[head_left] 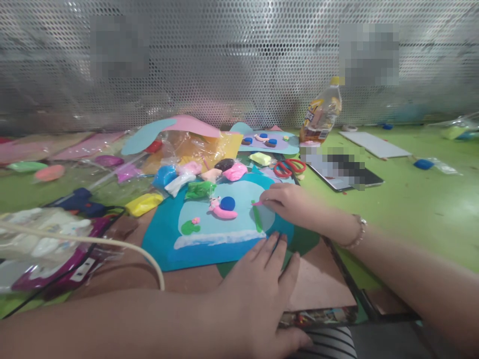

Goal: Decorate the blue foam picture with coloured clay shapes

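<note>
My left hand (258, 286) lies flat, fingers stretched, across the lower right edge of a blue paper picture (168, 257). Thumb and fingers of my right hand (282, 202) pinch a small pointed pink piece (257, 203), whose far part the fingers hide. Its tip meets the top of a green clay strip (257, 218) on the picture's light blue middle. Left of that strip lies a pink clay snail (224, 214) with a blue shell (227, 203). A green clay lily pad (190, 228) with a pink flower is at lower left, above a white band (220, 240).
Bagged clay in several colours, including a green pack (201, 189), lies behind the picture. Red-handled scissors (289, 168), a bottle (322, 113) and a tablet-like device (342, 169) are toward the right. A glue gun (80, 202), power strip (80, 262) and pale cable (123, 243) occupy the left.
</note>
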The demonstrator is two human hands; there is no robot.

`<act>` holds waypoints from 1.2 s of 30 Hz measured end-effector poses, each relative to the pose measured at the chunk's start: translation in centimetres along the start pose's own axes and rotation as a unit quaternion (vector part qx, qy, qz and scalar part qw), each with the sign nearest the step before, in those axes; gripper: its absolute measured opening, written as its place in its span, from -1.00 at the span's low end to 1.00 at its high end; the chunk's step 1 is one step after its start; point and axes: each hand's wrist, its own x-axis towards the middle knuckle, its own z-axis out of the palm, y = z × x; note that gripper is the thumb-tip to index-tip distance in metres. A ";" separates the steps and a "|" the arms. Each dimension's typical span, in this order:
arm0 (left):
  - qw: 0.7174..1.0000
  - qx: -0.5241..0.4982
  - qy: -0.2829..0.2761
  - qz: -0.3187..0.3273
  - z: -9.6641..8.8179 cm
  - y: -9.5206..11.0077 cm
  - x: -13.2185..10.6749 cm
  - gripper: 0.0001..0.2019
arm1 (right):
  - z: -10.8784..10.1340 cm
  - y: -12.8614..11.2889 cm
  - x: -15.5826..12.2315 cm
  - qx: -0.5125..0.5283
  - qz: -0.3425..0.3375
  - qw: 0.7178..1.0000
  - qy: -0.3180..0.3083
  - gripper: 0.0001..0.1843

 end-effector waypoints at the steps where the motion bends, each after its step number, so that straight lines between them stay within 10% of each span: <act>1: 1.000 0.000 0.002 -0.001 0.0 0.0 0.0 -0.14 | -0.2 0.0 0.0 0.007 0.012 1.000 0.006 -0.75; 36: 1.000 -0.007 0.018 0.000 0.4 -0.1 0.0 -0.15 | -0.6 0.1 -0.2 0.064 -0.008 0.996 -0.055 -0.75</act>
